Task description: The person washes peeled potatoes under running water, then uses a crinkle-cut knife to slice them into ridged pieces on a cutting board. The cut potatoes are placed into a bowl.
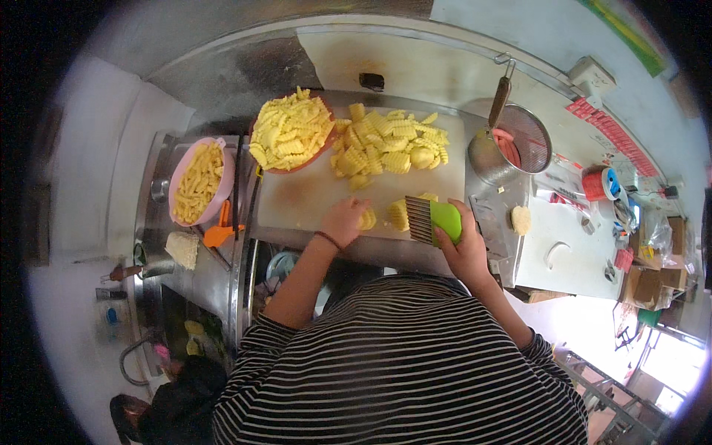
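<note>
My right hand (467, 250) grips the green handle of a crinkle cutter (434, 219), its wavy metal blade held on edge beside a cut potato piece (397, 216). My left hand (344, 219) is at a few yellow potato slices (367, 219) near the front of the white cutting board (295, 206); its fingertips are partly blurred, so whether it holds them is unclear. Behind the hands lies a pile of crinkle-cut potato pieces (389, 142). A red basket (311, 162) heaped with crinkle-cut potatoes (292, 130) stands on the board's back left corner.
On the left are a pink basket (227, 183) of potato strips, an orange tool (218, 235) and a whitish block (182, 250). A metal strainer (523, 139) sits in a pot right of the board, near a pale sponge (521, 220). Another person (183, 400) is at lower left.
</note>
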A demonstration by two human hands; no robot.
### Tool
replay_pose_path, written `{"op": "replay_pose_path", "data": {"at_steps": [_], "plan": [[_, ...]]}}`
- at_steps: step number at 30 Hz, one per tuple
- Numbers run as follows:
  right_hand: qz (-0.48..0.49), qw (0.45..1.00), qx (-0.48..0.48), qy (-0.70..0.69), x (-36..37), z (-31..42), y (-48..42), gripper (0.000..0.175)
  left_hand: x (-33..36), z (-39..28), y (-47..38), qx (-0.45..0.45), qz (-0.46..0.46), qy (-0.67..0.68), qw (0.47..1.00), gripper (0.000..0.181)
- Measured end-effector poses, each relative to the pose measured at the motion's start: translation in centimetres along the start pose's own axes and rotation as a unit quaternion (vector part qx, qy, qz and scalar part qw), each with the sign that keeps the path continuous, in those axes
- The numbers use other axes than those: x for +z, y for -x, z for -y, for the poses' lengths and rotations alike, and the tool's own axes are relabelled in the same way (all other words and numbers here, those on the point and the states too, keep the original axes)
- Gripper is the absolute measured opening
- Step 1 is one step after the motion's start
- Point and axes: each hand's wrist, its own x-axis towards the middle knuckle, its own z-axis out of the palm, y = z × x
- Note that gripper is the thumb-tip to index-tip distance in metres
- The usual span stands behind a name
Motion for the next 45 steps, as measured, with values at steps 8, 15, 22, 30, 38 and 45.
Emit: {"op": "replay_pose_path", "data": {"at_steps": [8, 15, 22, 30, 38, 45], "plan": [[0.090, 0.996, 0.023, 0.006, 2.7, 0.1, -0.8, 0.060, -0.2, 1.5, 1.5, -0.072, -0.046, -0.049, 0.995, 0.070], [0.211, 0.972, 0.089, 0.048, 9.3, 0.7, -3.3, 0.064, 1.6, 1.0, 1.9, -0.266, 0.043, 0.072, 0.960, 0.105], [0.240, 0.965, 0.084, 0.061, 12.1, 1.6, -3.6, 0.067, 2.3, -2.3, 0.1, -0.314, 0.075, -0.010, 0.946, 0.122], [0.252, 0.962, 0.000, 0.107, 11.3, 0.9, -5.9, 0.063, 1.6, 1.4, 1.5, -0.222, 0.045, 0.150, 0.963, 0.103], [0.281, 0.946, -0.007, 0.160, 12.4, 1.4, -6.8, 0.059, 4.0, 2.1, 2.0, -0.266, -0.017, 0.179, 0.947, 0.059], [0.285, 0.932, -0.133, 0.182, 13.2, 1.5, -8.0, 0.049, 4.2, 1.7, 2.7, -0.275, -0.010, 0.378, 0.884, 0.049]]}}
